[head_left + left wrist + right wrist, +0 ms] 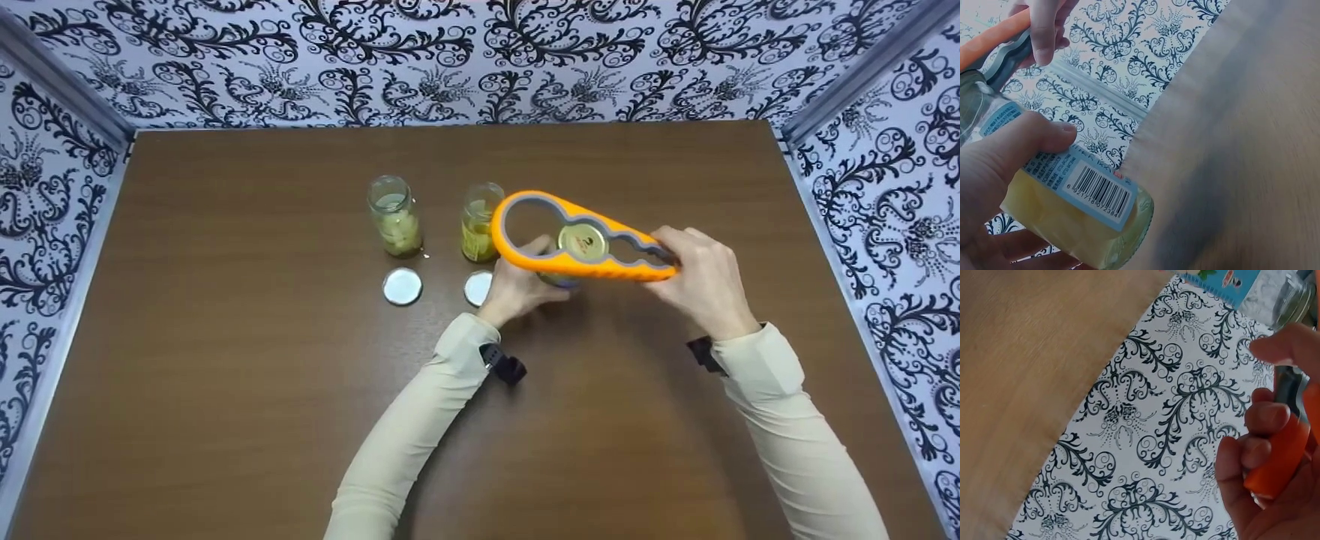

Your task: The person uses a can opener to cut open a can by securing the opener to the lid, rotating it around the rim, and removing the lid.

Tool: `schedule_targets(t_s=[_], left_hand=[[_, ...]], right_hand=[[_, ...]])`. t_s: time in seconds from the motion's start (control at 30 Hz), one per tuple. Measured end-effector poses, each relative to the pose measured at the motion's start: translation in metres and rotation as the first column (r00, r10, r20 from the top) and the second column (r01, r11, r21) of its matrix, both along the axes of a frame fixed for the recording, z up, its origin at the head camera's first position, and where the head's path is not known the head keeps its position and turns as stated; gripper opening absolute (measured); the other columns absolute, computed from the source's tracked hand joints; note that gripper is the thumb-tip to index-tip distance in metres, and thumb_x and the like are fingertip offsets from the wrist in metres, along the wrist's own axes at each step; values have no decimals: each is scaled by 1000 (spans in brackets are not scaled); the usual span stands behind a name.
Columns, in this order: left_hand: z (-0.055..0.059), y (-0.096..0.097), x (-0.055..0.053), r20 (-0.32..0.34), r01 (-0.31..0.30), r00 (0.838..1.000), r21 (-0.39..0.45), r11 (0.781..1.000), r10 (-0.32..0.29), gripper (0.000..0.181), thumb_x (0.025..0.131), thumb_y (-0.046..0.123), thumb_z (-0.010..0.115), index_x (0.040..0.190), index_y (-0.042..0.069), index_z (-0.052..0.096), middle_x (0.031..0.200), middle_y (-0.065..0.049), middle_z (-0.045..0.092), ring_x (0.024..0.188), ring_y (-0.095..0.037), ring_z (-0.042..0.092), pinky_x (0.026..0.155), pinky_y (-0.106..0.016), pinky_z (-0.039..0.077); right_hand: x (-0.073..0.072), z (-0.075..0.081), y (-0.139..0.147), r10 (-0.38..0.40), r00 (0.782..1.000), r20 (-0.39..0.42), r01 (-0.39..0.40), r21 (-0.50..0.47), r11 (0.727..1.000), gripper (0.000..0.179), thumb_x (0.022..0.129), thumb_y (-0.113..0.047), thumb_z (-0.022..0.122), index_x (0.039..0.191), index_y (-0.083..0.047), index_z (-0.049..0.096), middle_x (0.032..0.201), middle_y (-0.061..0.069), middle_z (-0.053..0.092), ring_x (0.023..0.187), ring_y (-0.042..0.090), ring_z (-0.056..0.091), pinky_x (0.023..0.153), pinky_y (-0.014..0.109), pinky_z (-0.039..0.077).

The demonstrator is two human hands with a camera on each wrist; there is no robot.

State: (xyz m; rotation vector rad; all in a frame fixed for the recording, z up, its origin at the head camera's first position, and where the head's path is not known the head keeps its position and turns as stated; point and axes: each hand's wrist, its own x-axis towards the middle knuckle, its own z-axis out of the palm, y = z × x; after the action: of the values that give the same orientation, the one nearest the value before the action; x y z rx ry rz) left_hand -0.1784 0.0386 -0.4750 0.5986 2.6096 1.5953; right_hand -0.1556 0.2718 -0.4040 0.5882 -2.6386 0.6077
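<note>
My left hand [519,289] grips a glass jar [1067,214] with a blue barcode label and pale yellow contents, the thumb lying across the label. The jar's gold lid [583,241] shows through an opening of an orange and grey jar opener [540,264]. My right hand [701,277] holds the narrow end of that opener, fingers curled round its orange handle [1280,461] in the right wrist view. In the head view the opener and left hand hide most of the jar. Whether the opener touches the lid I cannot tell.
Two lidless glass jars stand to the left on the brown table [247,337]: one farther left [395,221], another [478,225] beside the opener. A white lid [403,286] lies before the first, a second lid [477,288] partly behind my left hand. Patterned panels [450,60] border the table.
</note>
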Motion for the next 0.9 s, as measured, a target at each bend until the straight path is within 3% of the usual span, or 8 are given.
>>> schedule_targets(t_s=[0.13, 0.23, 0.37, 0.47, 0.67, 0.8, 0.9], left_hand=[[1, 0, -1, 18, 42, 999, 35, 999, -43, 42, 62, 12, 87, 90, 5, 57, 83, -1, 58, 80, -17, 54, 75, -24, 41], [0, -4, -2, 23, 116, 993, 37, 993, -117, 45, 64, 15, 88, 99, 3, 62, 91, -3, 63, 86, -16, 56, 79, -23, 41], [2, -13, -3, -2, 241, 971, -26, 970, -241, 66, 68, 21, 87, 123, 0, 59, 117, -11, 64, 105, -21, 57, 94, -27, 40], [2, -20, -1, -3, 279, 960, -55, 959, -279, 67, 66, 21, 88, 123, 0, 60, 116, -12, 64, 106, -23, 56, 94, -29, 40], [-2, -22, 0, -17, 324, 945, -75, 943, -326, 44, 64, 19, 90, 94, 7, 60, 81, -3, 60, 76, -16, 56, 72, -28, 43], [-4, -19, -2, 26, 315, 949, -93, 945, -314, 49, 65, 19, 90, 105, 8, 64, 97, 1, 66, 88, -13, 60, 82, -23, 44], [-6, -17, -3, 76, 291, 955, -75, 954, -286, 55, 66, 20, 89, 114, 9, 65, 105, -2, 68, 94, -13, 61, 86, -21, 44]], right_hand=[[-5, 2, 6, 52, 998, 23, -52, -7, 999, 30, 64, 3, 81, 88, -3, 66, 70, 8, 55, 63, 20, 47, 55, 36, 38], [-9, 3, 11, 91, 994, 52, -91, -15, 996, 31, 63, 5, 83, 89, -3, 67, 72, 7, 57, 66, 18, 48, 57, 33, 39], [-13, 3, 19, 158, 983, 94, -154, -47, 987, 35, 62, 9, 83, 91, -2, 68, 76, 6, 62, 70, 16, 51, 61, 26, 42], [-15, 3, 25, 213, 972, 103, -205, -89, 975, 37, 61, 11, 83, 93, -1, 69, 79, 7, 64, 74, 15, 52, 64, 20, 43], [-17, 4, 30, 249, 964, 91, -229, -184, 956, 38, 62, 11, 83, 96, 0, 70, 83, 6, 65, 78, 10, 51, 68, 16, 41], [-18, 4, 32, 224, 969, 105, -194, -241, 951, 37, 64, 14, 81, 97, 1, 70, 82, 6, 65, 77, 8, 50, 68, 14, 41], [-17, 4, 32, 154, 982, 114, -119, -270, 956, 35, 64, 14, 79, 96, 0, 71, 80, 4, 63, 75, 8, 49, 66, 15, 40]])
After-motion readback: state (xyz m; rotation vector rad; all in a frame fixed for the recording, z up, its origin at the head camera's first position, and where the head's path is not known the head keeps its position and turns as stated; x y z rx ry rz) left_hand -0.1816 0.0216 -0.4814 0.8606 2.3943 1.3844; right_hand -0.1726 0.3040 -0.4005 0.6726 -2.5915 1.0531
